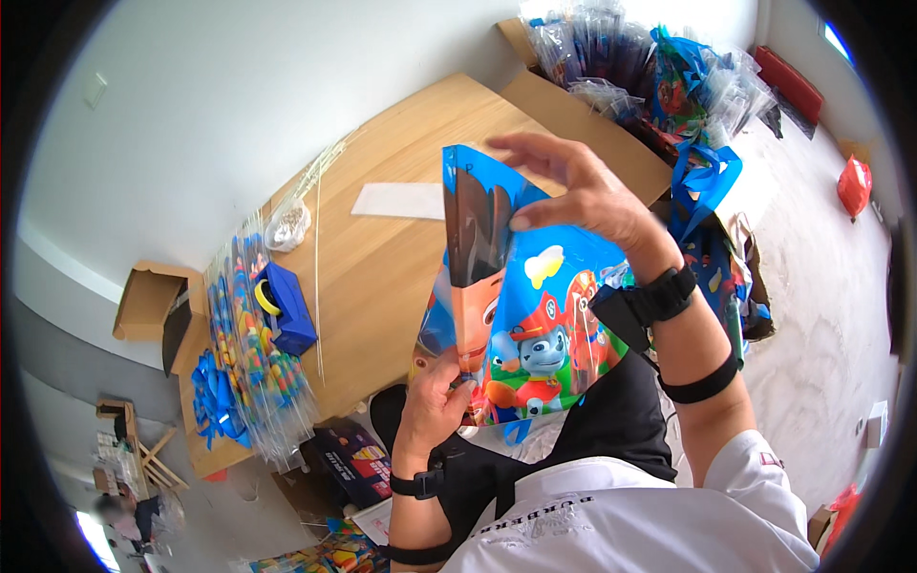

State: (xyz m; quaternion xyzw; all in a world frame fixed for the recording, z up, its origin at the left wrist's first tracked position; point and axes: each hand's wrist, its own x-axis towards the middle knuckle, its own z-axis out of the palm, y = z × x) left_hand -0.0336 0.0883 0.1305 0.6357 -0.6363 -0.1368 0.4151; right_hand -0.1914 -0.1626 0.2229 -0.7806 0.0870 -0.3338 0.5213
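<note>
A blue cartoon-printed gift bag [535, 353] is held tilted in front of my body, its folded side panel turned toward the left. My left hand [435, 406] pinches the lower left edge of the bag, thumb on the printed side. At the top, my right hand [583, 196] arches over the bag's upper edge. Its thumb touches the printed face, while the fingers are curved and spread apart near the rim. A bit of blue ribbon handle [517, 432] hangs below the bag. Both wrists carry black straps.
A wooden table [382, 277] bears a white sheet [398, 201], a blue tape dispenser [287, 310], clear-wrapped colourful packs [253, 344] and blue ribbons [218, 406]. At the far right, a cardboard box [592, 134] stands beside many plastic-wrapped items [611, 48]. Another open carton [158, 301] is left.
</note>
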